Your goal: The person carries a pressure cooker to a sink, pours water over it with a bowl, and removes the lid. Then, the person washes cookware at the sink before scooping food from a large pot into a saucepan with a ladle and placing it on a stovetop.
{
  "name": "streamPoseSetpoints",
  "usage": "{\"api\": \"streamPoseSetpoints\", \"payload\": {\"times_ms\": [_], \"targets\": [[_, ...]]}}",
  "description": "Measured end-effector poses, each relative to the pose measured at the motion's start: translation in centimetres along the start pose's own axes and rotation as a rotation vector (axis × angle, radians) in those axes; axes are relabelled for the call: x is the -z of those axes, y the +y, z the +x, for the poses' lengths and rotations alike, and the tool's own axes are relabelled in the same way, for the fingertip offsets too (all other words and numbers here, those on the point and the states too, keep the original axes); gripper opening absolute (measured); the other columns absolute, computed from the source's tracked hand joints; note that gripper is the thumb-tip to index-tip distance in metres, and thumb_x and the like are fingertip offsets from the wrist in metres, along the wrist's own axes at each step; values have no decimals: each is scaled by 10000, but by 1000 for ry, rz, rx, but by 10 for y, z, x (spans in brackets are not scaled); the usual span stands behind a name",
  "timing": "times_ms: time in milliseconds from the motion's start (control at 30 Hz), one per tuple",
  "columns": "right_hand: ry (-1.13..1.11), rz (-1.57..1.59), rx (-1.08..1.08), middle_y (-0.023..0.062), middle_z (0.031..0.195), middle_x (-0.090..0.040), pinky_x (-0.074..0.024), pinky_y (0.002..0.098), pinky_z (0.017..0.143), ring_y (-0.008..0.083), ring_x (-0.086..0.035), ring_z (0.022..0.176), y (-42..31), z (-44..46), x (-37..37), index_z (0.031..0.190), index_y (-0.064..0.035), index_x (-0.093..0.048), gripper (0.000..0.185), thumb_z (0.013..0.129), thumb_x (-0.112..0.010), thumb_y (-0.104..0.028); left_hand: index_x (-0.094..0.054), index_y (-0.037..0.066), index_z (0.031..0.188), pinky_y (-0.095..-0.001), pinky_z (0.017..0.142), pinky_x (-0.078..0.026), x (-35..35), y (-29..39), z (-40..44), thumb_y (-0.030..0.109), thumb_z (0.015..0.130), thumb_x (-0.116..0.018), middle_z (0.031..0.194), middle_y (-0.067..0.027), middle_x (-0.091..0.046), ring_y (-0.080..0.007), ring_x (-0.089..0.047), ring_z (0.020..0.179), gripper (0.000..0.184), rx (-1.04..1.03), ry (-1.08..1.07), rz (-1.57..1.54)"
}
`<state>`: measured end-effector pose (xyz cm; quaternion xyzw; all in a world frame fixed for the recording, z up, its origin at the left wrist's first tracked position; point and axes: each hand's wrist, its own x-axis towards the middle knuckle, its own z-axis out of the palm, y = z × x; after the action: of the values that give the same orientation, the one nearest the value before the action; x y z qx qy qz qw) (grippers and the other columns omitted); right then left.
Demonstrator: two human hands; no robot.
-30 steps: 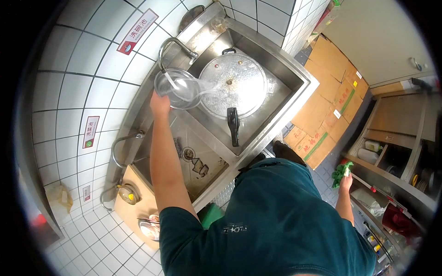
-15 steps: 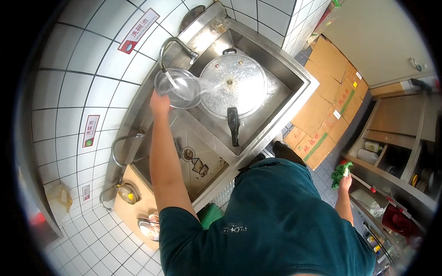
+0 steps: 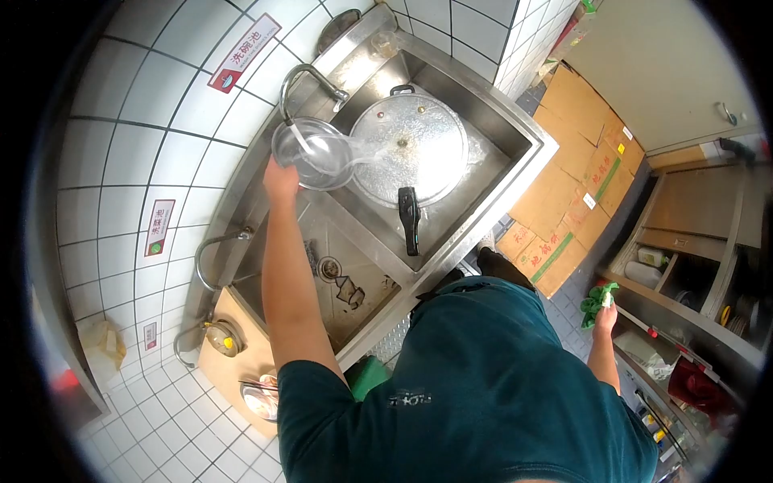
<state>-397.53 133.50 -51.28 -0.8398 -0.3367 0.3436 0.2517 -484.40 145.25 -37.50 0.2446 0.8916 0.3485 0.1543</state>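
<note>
My left hand point(image 3: 281, 179) is closed on the edge of a clear bowl point(image 3: 326, 169), which it holds tilted under the curved faucet point(image 3: 295, 74). Water runs into the bowl and pours over its right side onto a round metal pressure cooker lid point(image 3: 419, 149). That lid lies in the right-hand basin of the steel sink point(image 3: 503, 165), its long black handle point(image 3: 409, 221) pointing toward me; whether a pot sits beneath is hard to see. Out to the right, away from the sink, my right hand point(image 3: 605, 317) grips a crumpled green cloth point(image 3: 597, 303).
The other basin point(image 3: 354, 262) has a drain and dark scraps in it. A wooden board point(image 3: 211, 310) at left bears a metal lid point(image 3: 225, 338) and a plate with chopsticks point(image 3: 261, 398). Flattened cardboard point(image 3: 555, 201) covers the floor; a shelved cabinet point(image 3: 684, 217) stands right.
Almost nothing differs. Water keeps flowing through the bowl onto the lid, and both hands stay nearly where they were.
</note>
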Motion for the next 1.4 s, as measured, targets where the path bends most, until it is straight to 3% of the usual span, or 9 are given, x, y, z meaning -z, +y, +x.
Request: {"api": "streamPoseSetpoints", "payload": {"times_ms": [200,700,933,1200,1400], "targets": [[19,-25,33,111,991,-733,-522,357,783,206,-676,867,17,14,1,1230,-22,-678,356,1032,-503,-261,-615,125,1354,-391,546,-638,0,0,1,27,823,-564,1078,-179,-727,-307,-751,779,543,13,-4,-30],[12,-25,57,113,925,-705,-497,364,756,208,-637,829,24,18,3,1190,-3,-673,324,1016,-461,-175,-609,122,1365,-374,530,-621,-1,-3,2,22,821,-561,1081,-179,-729,-297,-747,727,556,15,11,-7],[36,-59,66,97,944,-713,-505,339,756,184,-641,840,16,10,0,1188,-7,-685,336,1035,-493,-237,-614,113,1357,-368,502,-607,1,4,-4,9,824,-559,1057,-164,-728,-281,-736,702,547,-5,14,-32],[34,-187,50,82,942,-727,-530,346,752,173,-671,828,2,-3,2,1180,-17,-697,352,1040,-516,-284,-620,107,1344,-371,517,-618,2,11,-6,2,827,-555,1082,-165,-721,-278,-742,755,532,14,-3,-22],[10,-67,26,83,933,-716,-535,341,692,167,-669,782,5,-6,2,1151,-25,-704,318,1035,-515,-253,-622,109,1348,-374,541,-623,-3,-2,2,16,825,-560,1098,-164,-721,-284,-745,776,535,5,-1,-37]]}}
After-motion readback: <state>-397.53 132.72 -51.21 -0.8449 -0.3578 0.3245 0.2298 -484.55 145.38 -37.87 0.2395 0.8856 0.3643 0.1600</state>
